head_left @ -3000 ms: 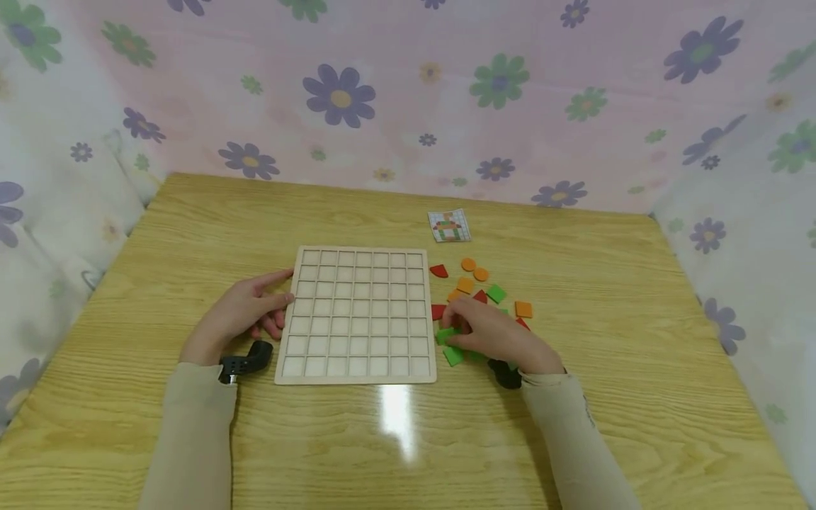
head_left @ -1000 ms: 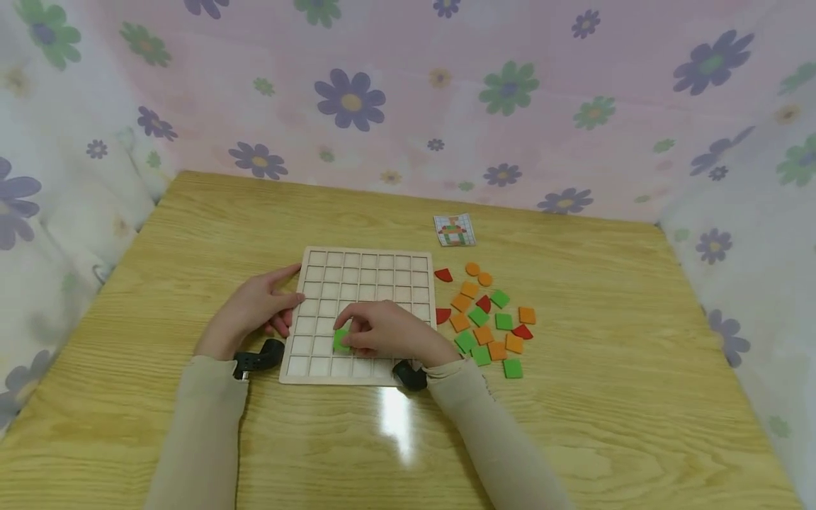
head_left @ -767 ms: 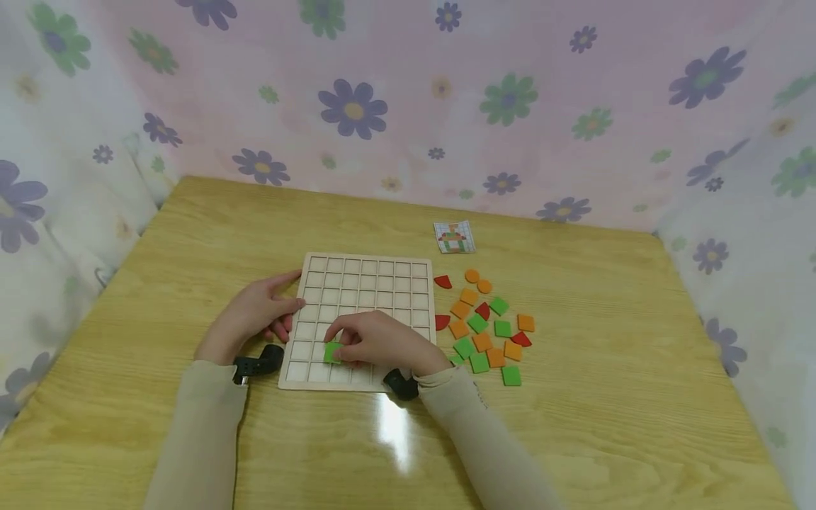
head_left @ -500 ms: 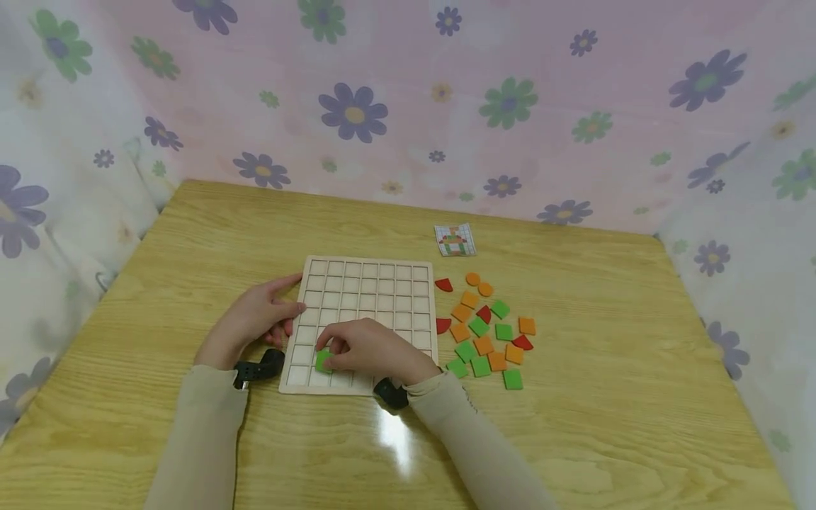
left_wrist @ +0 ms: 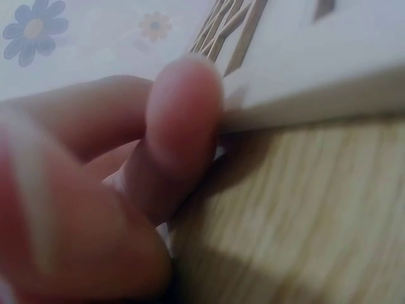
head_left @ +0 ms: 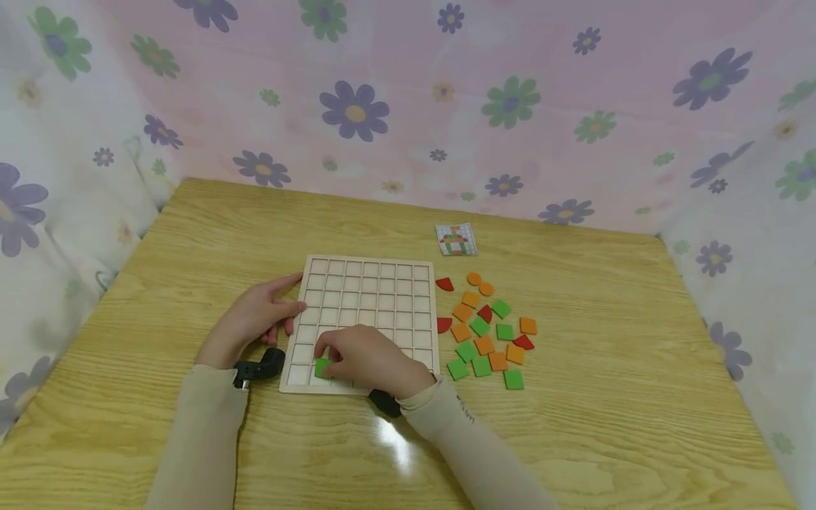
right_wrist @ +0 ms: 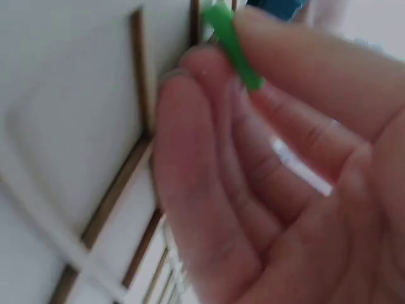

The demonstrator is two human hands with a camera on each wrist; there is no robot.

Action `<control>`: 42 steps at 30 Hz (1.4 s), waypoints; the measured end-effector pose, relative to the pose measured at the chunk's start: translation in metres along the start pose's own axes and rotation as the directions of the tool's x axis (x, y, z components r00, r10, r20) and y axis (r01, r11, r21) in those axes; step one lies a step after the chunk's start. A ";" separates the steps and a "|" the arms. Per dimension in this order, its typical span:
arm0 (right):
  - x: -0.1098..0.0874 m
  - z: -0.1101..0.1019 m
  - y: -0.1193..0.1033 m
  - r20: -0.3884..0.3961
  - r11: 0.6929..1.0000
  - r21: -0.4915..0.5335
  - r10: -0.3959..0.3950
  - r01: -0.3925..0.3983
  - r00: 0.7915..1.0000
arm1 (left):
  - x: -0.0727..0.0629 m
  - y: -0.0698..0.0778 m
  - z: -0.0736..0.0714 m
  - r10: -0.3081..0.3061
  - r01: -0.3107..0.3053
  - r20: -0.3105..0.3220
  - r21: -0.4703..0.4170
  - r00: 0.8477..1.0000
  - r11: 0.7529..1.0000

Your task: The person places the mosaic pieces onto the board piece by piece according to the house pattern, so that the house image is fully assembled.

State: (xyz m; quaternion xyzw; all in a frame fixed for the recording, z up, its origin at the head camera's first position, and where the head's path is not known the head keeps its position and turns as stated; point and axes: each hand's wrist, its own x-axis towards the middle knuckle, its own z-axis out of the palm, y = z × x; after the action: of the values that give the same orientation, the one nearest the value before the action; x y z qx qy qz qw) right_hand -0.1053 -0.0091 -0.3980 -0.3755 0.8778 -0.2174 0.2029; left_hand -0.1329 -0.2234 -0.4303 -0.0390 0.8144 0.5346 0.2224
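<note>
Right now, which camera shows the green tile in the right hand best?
The head view: the green tile shows its flat face over the board. The right wrist view is closer but shows it nearly edge-on; the left wrist view doesn't show it.

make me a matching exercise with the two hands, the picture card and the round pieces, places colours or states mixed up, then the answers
1. left hand
2. right hand
3. picture card
4. round pieces

a. orange
b. at the left edge of the board
c. printed with a grid and coloured shapes
d. pinching a green square

Pairs: 1-b, 2-d, 3-c, 4-a
</note>
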 end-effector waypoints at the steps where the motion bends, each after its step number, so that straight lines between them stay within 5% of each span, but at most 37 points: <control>1: -0.001 0.001 -0.003 -0.009 1.000 -0.023 0.011 -0.012 1.000 | 0.000 0.000 0.000 -0.001 0.001 0.002 -0.003 1.000 1.000; 10: -0.007 0.007 -0.019 -0.115 0.982 -0.187 0.004 -0.026 0.993 | 0.000 0.000 -0.002 -0.006 0.006 -0.008 -0.011 1.000 1.000; 17: -0.008 0.011 -0.020 -0.105 0.977 -0.212 -0.019 -0.004 0.994 | 0.001 -0.001 0.000 -0.017 0.017 -0.012 0.010 1.000 1.000; 30: -0.012 0.015 -0.018 -0.200 0.967 -0.252 -0.072 0.020 0.977 | 0.003 -0.001 -0.001 -0.006 0.006 -0.012 0.030 1.000 1.000; 42: -0.009 0.012 -0.016 -0.167 0.969 -0.246 -0.050 0.008 0.985 | 0.002 0.000 -0.002 0.001 -0.001 0.002 0.027 1.000 1.000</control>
State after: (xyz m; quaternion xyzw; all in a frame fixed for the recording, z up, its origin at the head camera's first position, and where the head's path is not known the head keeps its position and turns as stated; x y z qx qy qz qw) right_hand -0.0843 -0.0149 -0.3976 -0.3903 0.9066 -0.1419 0.0756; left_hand -0.1350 -0.2246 -0.4303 -0.0352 0.8214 0.5235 0.2234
